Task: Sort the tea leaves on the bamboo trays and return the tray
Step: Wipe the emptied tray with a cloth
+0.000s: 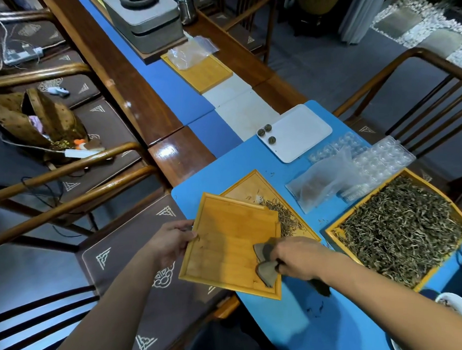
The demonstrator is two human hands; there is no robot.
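1. Bamboo of a light yellow colour makes the tray in hand (225,244), which is held tilted over the near edge of the blue tabletop (299,318); its far corner overlaps a second bamboo tray (249,186).
2. The left hand (171,240) has its grip closed on the left rim of the tray in hand, with the thumb on top of the rim.
3. The right hand (300,258) has its grip closed on a grey-brown cloth (266,264), and the cloth lies against the inner floor of the tray in hand, near its right rim.
4. Only a few dark crumbs are seen on the floor of the tray in hand.
5. The second bamboo tray lies flat on the tabletop and carries a small heap of tea leaves (285,220) in its near part.
6. To the right, a large tray (332,232) is full of loose tea leaves.
7. Behind it lie clear plastic bags (321,186) and clear blister moulds (381,159).
8. Farther back, a white plate (302,133) holds three small tea balls (268,132) at its left corner.
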